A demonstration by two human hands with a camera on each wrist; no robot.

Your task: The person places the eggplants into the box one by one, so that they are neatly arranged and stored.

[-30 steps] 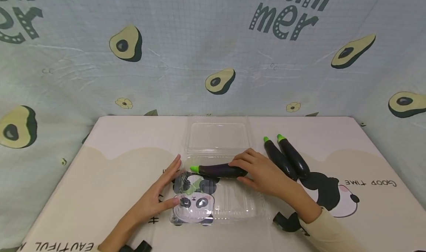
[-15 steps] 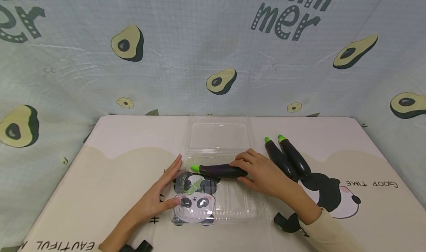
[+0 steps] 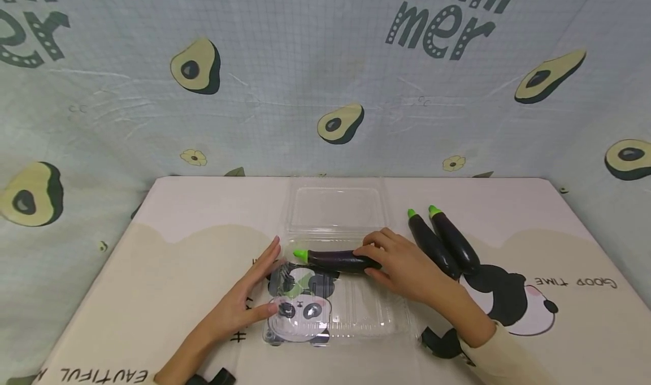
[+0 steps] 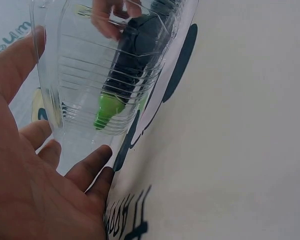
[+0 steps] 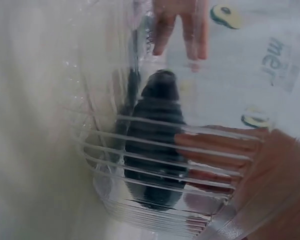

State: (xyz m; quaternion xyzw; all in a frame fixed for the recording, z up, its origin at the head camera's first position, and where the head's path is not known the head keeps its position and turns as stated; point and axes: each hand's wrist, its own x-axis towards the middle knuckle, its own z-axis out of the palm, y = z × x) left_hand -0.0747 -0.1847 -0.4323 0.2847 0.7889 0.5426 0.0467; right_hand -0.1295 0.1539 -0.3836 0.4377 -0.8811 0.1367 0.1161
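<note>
On my head view, one eggplant (image 3: 330,260) lies inside the base of the clear container (image 3: 356,317), toward its hinge side, long axis running left to right. The right hand (image 3: 402,266) is the nearer one: it pinches the thick end between fingers and thumb, so the eggplant stretches leftward from it, green tip toward the left hand (image 3: 244,297). That hand is spread beside the container's left wall. Two more eggplants (image 3: 434,246) (image 3: 456,242) lie side by side on the counter (image 3: 178,272), outside the container, just beyond the right forearm, tips pointing away from me. I count three eggplants, one container with its lid (image 3: 338,204) folded back, and two hands.

On the left wrist view, the fingers are parted; clear plastic separates them from the green tip.

On the right wrist view, ribbed plastic blurs things; fingers meet the eggplant's side, but I cannot tell whether it touches the container's floor.
</note>
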